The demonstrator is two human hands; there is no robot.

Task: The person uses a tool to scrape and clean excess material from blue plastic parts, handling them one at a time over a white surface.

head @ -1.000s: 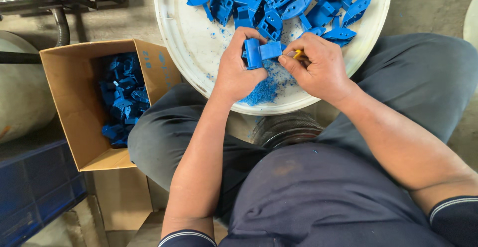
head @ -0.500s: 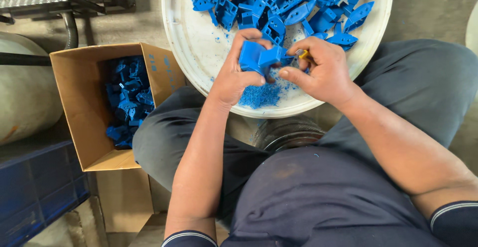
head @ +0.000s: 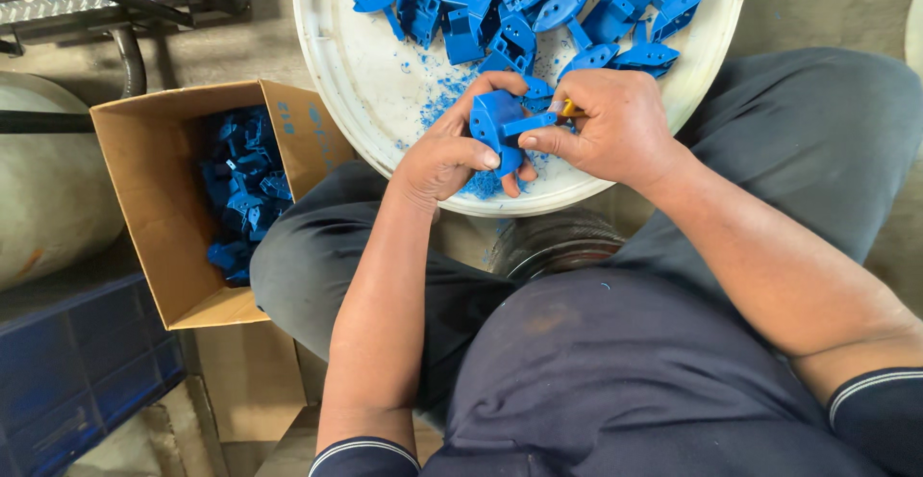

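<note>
The white round tray (head: 336, 102) has bare room along its left edge and near rim — only blue shavings (head: 437, 102) lie there. Its far half is crowded with a pile of blue plastic parts (head: 538, 6). Both hands (left hand (head: 447, 155), right hand (head: 615, 126)) block the near edge. Left of the tray, the open cardboard box (head: 144, 217) — partly filled — stands clear from above.

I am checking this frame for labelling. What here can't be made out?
Head view:
- Tool in the right hand: only a yellow tip shows; the fingers hide the rest.
- Blue plastic part in the left hand: its underside is covered by the fingers.
- White round tray: far side cut off by the top edge.
- Cardboard box: the parts inside are in shadow, too dark to count.
</note>
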